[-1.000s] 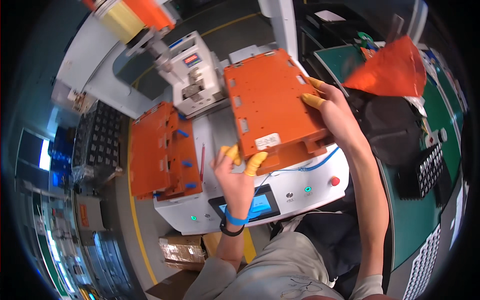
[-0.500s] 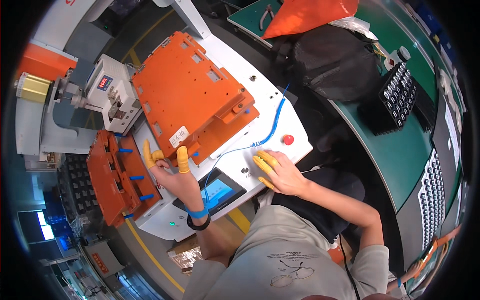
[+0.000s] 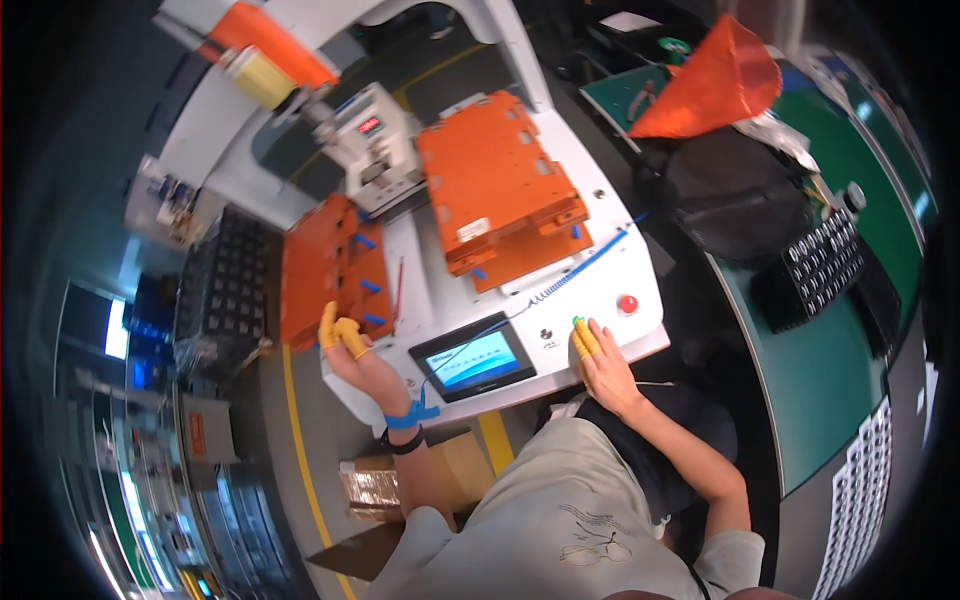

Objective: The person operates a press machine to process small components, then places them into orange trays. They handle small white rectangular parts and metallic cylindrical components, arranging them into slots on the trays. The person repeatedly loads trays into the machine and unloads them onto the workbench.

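My left hand (image 3: 352,352), with yellow finger cots and a blue wrist strap, is at the front corner of the left orange fixture plate (image 3: 318,262). Its fingers are apart and nothing shows in them; whether they touch the plate is unclear. My right hand (image 3: 604,372) lies with fingers stretched out on the white machine's front panel, yellow-capped fingertips at a small green button (image 3: 579,322). Between the hands is a lit touch screen (image 3: 474,358). A second, larger orange fixture (image 3: 500,185) with a white label rests on the machine bed, behind the screen.
A red emergency-stop button (image 3: 627,304) stands right of my right hand. A blue coiled cord (image 3: 580,268) crosses the bed. Behind are a white control unit (image 3: 385,150) and gantry. To the right, a green table (image 3: 790,400) bears a black bag (image 3: 735,195) and a black tray of parts (image 3: 822,262).
My left hand has moved left, from the larger orange fixture to the left one. My right hand has shifted to the green button. The whole view has swung left.
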Available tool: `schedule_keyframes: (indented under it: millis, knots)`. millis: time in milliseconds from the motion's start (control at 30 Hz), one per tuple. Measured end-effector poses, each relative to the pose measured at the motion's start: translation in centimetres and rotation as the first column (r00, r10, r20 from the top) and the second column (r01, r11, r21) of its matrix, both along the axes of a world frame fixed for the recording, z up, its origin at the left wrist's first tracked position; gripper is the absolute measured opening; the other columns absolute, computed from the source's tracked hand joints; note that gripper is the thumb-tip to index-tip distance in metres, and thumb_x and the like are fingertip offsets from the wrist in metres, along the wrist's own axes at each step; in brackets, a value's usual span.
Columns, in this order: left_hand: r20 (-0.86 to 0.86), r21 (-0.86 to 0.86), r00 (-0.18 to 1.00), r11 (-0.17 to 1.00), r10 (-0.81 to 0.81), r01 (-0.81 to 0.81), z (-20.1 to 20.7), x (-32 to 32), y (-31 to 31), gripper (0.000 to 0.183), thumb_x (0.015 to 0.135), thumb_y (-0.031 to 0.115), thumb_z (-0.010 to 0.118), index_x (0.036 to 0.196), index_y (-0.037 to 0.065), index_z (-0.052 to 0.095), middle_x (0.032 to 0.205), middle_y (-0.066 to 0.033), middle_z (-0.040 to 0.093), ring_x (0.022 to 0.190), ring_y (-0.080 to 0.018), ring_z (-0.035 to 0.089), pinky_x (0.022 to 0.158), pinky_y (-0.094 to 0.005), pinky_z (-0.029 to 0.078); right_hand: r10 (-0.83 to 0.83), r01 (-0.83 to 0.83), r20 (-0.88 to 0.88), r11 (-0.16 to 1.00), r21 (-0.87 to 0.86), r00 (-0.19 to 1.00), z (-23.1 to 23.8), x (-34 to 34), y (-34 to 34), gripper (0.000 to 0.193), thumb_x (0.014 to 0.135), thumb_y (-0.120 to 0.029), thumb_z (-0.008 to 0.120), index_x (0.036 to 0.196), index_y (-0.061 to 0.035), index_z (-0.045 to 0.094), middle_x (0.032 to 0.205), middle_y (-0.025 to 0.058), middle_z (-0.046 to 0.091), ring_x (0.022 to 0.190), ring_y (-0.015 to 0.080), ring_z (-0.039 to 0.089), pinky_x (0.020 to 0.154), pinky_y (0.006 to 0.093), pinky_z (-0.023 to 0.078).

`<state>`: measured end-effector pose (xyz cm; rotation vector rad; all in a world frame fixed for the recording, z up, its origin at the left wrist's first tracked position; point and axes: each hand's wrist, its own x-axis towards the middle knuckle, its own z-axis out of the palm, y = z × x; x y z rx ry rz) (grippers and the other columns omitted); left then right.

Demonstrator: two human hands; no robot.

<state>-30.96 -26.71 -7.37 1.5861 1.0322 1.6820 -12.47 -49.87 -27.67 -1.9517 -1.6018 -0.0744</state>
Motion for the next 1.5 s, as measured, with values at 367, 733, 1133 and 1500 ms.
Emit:
schedule_keyframes:
  millis: [367, 733, 1133, 1500]
  knots:
    - [-0.311, -0.411, 0.950, 0.899, 0.018, -0.152, -6.8, -13.9, 11.3, 0.051, 0.094, 0.032, 0.039, 0.078, -0.005, 0.070, 0.067, -0.0119, 0.064, 0.062, -0.0214, 0.058, 0.059, -0.0328, 0.043, -0.025, 0.100, -0.333, 0.973, 0.210, 0.943, 3.9, -1.6, -1.4, 0.062, 0.079, 0.005, 0.064, 0.137, 0.0044, 0.043, 0.126, 0.0263, 0.054, 0.115, 0.0421, 0.053, 0.100, 0.0448, 0.043]
    - [-0.031, -0.362, 0.987, 0.919, 0.156, -0.156, -5.5, -9.8, 15.2, 0.062, 0.098, 0.059, 0.045, 0.070, 0.003, 0.053, 0.070, -0.0029, 0.051, 0.062, -0.0136, 0.046, 0.054, -0.0307, 0.036, -0.093, 0.206, -0.342, 0.927, 0.312, 0.935, 4.2, -0.9, -5.0, 0.058, 0.076, 0.007, 0.063, 0.133, 0.0018, 0.051, 0.120, 0.0233, 0.059, 0.106, 0.0421, 0.058, 0.091, 0.0445, 0.047]
    - [0.798, -0.419, 0.602, 0.728, 0.012, 0.542, 2.9, -10.1, 18.9, 0.035, 0.086, 0.015, 0.060, 0.118, 0.002, 0.062, 0.131, -0.0114, 0.058, 0.116, -0.0321, 0.056, 0.099, -0.0465, 0.047, -0.139, 0.277, -0.364, 0.891, 0.360, 0.921, 5.9, -1.7, -6.6, 0.047, 0.081, 0.009, 0.061, 0.127, 0.0000, 0.056, 0.113, 0.0187, 0.063, 0.102, 0.0347, 0.062, 0.088, 0.0381, 0.049]
    - [0.594, -0.178, 0.734, 0.836, -0.329, 0.519, 4.5, -9.2, -1.5, 0.058, 0.083, 0.038, 0.050, 0.130, 0.004, 0.051, 0.135, -0.0136, 0.052, 0.115, -0.0299, 0.055, 0.094, -0.0423, 0.047, -0.177, 0.483, -0.565, 0.749, 0.454, 0.806, 11.2, -5.3, -14.0, 0.033, 0.082, 0.007, 0.063, 0.115, 0.0011, 0.063, 0.099, 0.0140, 0.069, 0.082, 0.0272, 0.067, 0.076, 0.0346, 0.053]
